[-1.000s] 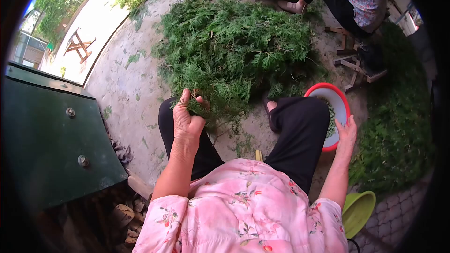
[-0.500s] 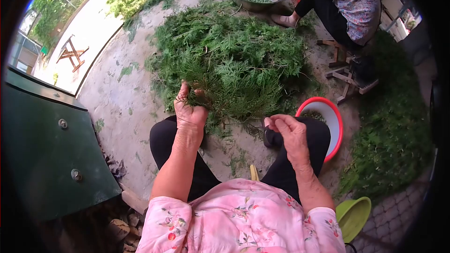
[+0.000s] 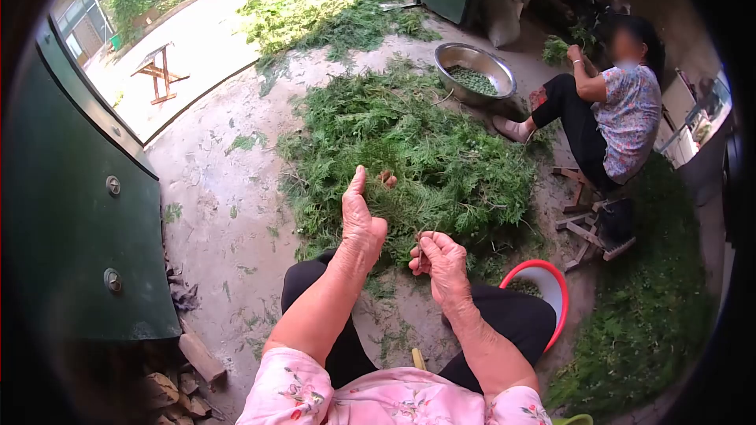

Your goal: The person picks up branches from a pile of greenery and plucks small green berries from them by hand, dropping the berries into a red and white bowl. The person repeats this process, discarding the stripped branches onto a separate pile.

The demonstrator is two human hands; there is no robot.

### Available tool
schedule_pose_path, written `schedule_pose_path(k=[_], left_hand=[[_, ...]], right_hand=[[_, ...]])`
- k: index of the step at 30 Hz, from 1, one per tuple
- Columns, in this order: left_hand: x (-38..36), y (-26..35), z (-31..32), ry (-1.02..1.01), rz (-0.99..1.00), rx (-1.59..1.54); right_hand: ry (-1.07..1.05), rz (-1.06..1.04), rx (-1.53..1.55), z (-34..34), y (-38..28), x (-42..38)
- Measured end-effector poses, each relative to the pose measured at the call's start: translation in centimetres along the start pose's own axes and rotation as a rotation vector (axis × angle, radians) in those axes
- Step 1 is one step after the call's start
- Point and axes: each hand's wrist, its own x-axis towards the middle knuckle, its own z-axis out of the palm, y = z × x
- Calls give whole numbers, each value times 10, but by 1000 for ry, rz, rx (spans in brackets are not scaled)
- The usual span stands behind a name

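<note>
My left hand [image 3: 364,216] is closed around a feathery green conifer branch [image 3: 396,203]. Its thumb points up, and some fingertips show through the fronds. Close by on the right, my right hand [image 3: 442,266] pinches the branch's thin brown stem between thumb and fingers. Both hands are above my knees, in front of a large heap of cut evergreen branches [image 3: 449,142]. The held fronds blend into that heap, so their outline is hard to make out. Beside my right knee stands a white bucket with a red rim [image 3: 564,303], holding small greenish bits.
A metal basin [image 3: 505,67] of small green pieces sits behind the heap. Another person [image 3: 630,114] sits at the right, holding greenery. Wooden stools [image 3: 581,236] stand near them. More greenery [image 3: 646,299] covers the right floor. A green metal door [image 3: 79,228] is at the left.
The view has tilted upward, showing more of the background. My right hand has come nearer my left and now grips the branch's stem. The other person's raised hands have come into view.
</note>
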Motion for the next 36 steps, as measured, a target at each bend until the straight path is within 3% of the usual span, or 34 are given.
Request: schedule_pose_path(k=[3, 4, 5, 9, 10, 11, 12, 13, 15, 16, 17, 18, 19, 20, 23, 25, 29, 33, 36], left_hand=[[33, 13, -16, 3, 24, 212], [42, 18, -22, 110, 184, 388], [49, 24, -30, 220, 341, 564], [39, 56, -22, 234, 185, 457], [40, 59, -21, 233, 192, 448], [40, 61, -22, 197, 192, 415], [41, 62, -23, 162, 192, 385], [44, 64, -23, 163, 196, 379], [49, 67, -26, 170, 160, 244], [52, 69, -28, 180, 165, 225], [53, 72, -29, 185, 162, 234], [54, 76, -31, 200, 180, 198], [56, 79, -32, 215, 200, 158], [59, 82, -34, 257, 214, 144], [61, 88, -37, 252, 210, 130], [67, 91, -42, 231, 200, 100], [65, 95, -38, 203, 164, 146], [70, 100, -36, 164, 133, 185], [69, 101, -30, 176, 154, 208]], right_hand=[[80, -20, -324, -29, -15, 10], [80, -31, -526, -36, -18, 7], [9, -17, -752, -49, -16, 5], [-616, 202, -1700, -107, 29, -5], [-702, 578, -1705, -101, 34, -6], [-1206, 1127, -1253, -196, 120, 50], [-1080, 898, -1475, -173, 114, 24], [-1083, 897, -1482, -137, 92, 12], [-936, 666, -1761, -68, 36, 28], [-887, 452, -1639, -56, 24, 54], [-697, 125, -1485, -46, 10, 85], [-299, 103, -1055, -4, -31, 98], [-198, -31, -671, 15, -57, 123], [-186, -235, -305, 40, -79, 138], [-136, -446, -123, 72, -117, 146], [-129, -503, -297, 66, -108, 140], [-41, -256, -360, -4, -52, 130], [270, 27, -574, -107, 13, 121], [383, 238, -543, -159, 73, 108]])
